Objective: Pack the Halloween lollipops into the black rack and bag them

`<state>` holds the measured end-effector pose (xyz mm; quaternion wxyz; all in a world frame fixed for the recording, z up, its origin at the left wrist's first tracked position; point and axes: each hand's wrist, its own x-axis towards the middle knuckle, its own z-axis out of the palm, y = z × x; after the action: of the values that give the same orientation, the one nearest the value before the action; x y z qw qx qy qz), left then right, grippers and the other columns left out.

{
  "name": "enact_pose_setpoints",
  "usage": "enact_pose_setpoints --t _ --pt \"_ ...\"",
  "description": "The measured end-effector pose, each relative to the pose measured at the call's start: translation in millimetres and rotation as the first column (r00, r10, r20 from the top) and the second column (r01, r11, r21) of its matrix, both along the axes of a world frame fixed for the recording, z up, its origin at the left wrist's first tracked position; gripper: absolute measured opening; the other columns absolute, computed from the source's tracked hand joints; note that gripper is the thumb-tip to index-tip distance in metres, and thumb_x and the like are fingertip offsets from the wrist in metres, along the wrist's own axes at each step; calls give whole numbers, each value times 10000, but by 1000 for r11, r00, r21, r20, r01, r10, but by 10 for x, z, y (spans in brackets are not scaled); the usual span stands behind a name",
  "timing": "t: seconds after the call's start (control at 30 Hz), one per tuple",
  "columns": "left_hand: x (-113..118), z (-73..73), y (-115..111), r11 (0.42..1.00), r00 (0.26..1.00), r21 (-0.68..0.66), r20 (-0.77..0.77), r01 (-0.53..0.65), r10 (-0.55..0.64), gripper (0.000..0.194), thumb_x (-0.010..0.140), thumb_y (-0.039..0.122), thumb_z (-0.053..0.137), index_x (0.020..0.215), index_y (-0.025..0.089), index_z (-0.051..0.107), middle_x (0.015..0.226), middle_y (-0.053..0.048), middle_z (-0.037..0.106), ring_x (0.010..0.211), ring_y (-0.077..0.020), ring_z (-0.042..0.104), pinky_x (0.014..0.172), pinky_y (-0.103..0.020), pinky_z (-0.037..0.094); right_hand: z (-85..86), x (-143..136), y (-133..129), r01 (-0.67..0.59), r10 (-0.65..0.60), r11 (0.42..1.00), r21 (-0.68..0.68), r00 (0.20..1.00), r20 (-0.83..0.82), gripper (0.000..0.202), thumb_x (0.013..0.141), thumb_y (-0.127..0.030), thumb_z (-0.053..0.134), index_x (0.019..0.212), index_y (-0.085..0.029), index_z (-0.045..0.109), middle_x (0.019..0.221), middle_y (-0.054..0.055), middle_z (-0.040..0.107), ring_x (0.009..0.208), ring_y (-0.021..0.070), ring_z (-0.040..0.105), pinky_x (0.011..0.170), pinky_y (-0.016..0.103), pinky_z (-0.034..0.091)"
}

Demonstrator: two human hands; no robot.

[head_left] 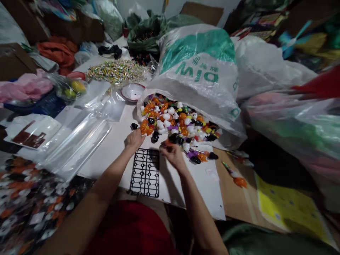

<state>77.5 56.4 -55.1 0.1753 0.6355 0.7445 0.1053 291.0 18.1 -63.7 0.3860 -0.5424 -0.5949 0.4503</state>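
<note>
A heap of small plastic pumpkin, ghost and black figures (pixel 183 120) spills from the mouth of a large white sack. At its left edge, my left hand (pixel 135 139) has its fingers drawn together against an orange pumpkin figure (pixel 146 128). My right hand (pixel 172 153) is at the front of the heap, fingers curled in a pinch; what lies between them is too small and dark to name. Flat on the white table (pixel 106 159), just below both hands, lies a black plastic grid tray (pixel 145 173) with rows of round holders.
The white sack (pixel 196 67) with green print stands behind the heap. Clear plastic sleeves (pixel 77 141) lie at left, beside a bowl (pixel 132 92) and a pile of small striped pieces (pixel 114 71). One orange-tipped figure (pixel 239 182) rests on cardboard at right. Bagged figures (pixel 34 198) sit lower left.
</note>
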Motion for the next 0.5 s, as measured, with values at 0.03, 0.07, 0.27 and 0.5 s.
enact_pose_setpoints --t 0.03,0.07,0.27,0.5 --pt "6 -34 40 999 1000 -45 -19 -24 23 395 947 391 523 1204 103 608 1167 -201 651 1087 -337 640 915 -417 488 -73 -110 -139 -25 23 997 -68 999 -41 366 673 -501 688 789 -159 632 719 42 659 636 171 593 626 298 487" --pt "-14 -75 48 997 999 -70 -26 -45 43 380 955 378 500 1187 98 613 1163 -210 653 1082 -344 643 911 -427 487 -136 -195 -250 -31 23 991 -130 998 -67 362 656 -497 704 763 -162 621 697 35 648 630 170 588 625 301 489" --pt "-337 -177 43 982 988 -100 -9 -157 157 397 860 333 621 1166 80 601 1172 -247 646 1116 -368 625 902 -434 487 -161 -361 -362 4 -14 993 -120 997 -80 351 690 -481 728 837 -168 670 796 48 685 765 199 629 766 343 527" --pt "-418 -89 413 990 981 -66 138 -125 133 294 778 157 658 1063 84 677 1119 -218 694 1102 -333 649 887 -359 484 -309 -699 -150 47 -48 999 -27 998 -27 294 734 -465 660 841 -191 667 868 62 713 828 217 647 822 348 512"
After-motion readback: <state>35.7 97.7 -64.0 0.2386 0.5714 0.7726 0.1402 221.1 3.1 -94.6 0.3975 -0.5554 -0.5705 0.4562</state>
